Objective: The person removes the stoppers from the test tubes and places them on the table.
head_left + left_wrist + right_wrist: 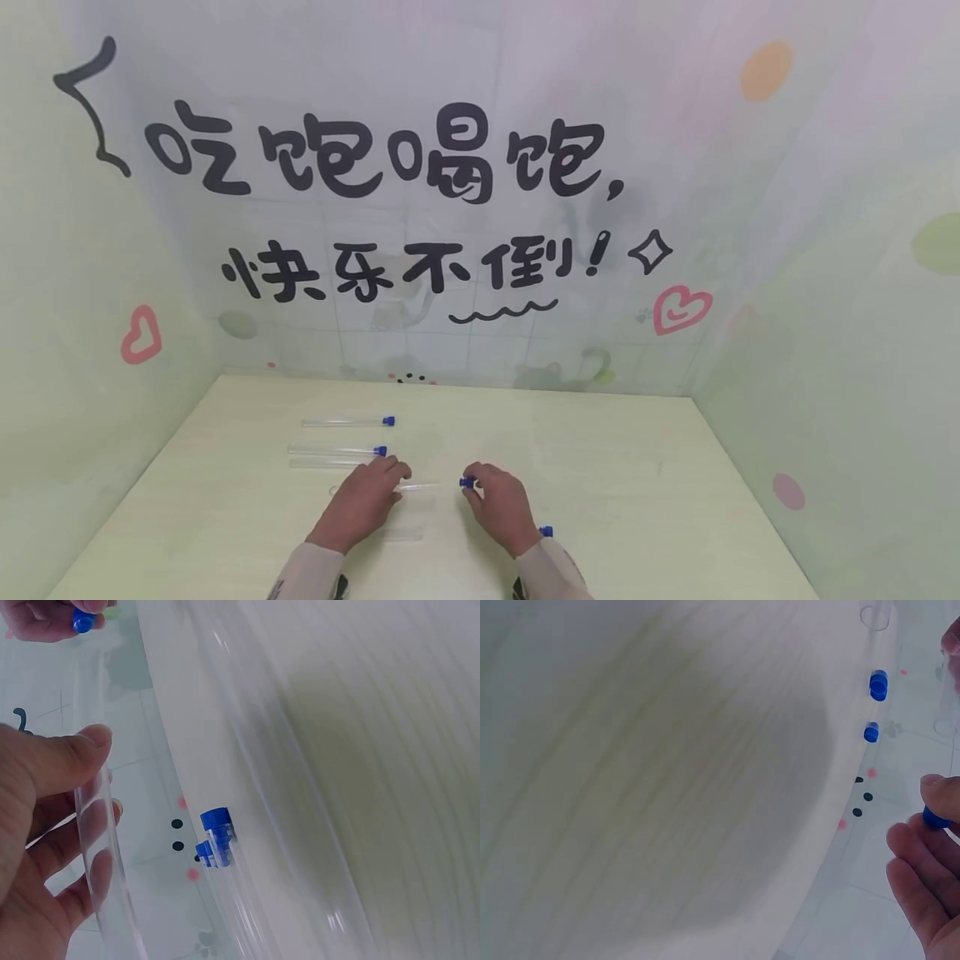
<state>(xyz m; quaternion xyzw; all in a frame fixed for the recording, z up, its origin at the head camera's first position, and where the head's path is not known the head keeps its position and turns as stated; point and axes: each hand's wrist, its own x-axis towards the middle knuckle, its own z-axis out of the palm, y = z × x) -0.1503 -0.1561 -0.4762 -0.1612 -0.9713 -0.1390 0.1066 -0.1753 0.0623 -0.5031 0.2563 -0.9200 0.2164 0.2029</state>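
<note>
My left hand (pixel 362 498) grips a clear test tube (pixel 422 486) between thumb and fingers, its open end pointing right. Facing that end across a small gap, my right hand (pixel 501 502) pinches a blue cap (pixel 467 482). In the left wrist view the tube (pixel 114 892) lies across the curled fingers, with the cap (pixel 83 622) at the upper left. The right wrist view shows the same cap (pixel 934 818) between thumb and fingers, apart from the tube.
Beyond my left hand lie two blue-capped tubes (pixel 341 422) (pixel 330 450) and an uncapped tube (pixel 322 463). Another clear tube (pixel 405 534) lies nearer me. A loose-looking blue cap (pixel 547 532) shows beside my right wrist, partly hidden. Printed walls enclose the pale table (pixel 675 500).
</note>
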